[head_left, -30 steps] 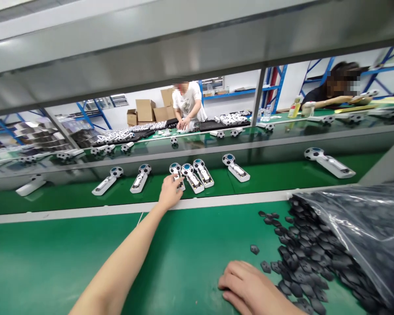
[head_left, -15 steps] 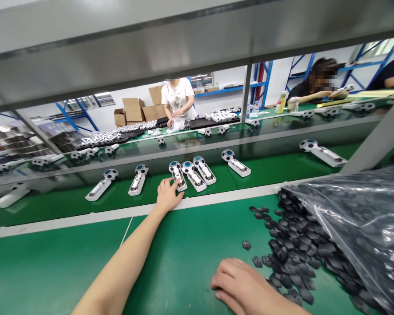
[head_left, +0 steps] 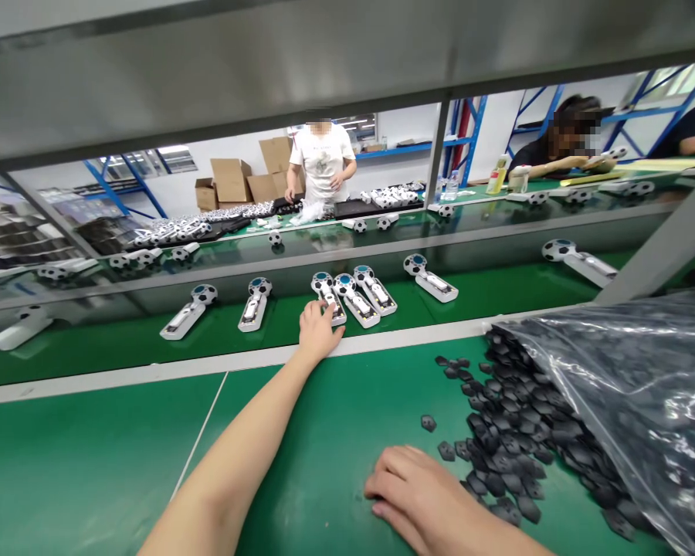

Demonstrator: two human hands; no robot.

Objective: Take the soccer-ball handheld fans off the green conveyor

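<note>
Green tabletop [head_left: 93,448], blue shelving [head_left: 476,140] beyond.

Watching remotely, I see white gadgets [head_left: 360,304] with black-and-white soccer-ball heads [head_left: 203,293] – a few show teal discs [head_left: 344,283] – on a dark green belt [head_left: 288,307]. My worktop [head_left: 93,455] is brighter green, the loose pentagon pieces [head_left: 513,421] charcoal-black, the boxes [head_left: 230,181] plain brown.
</note>
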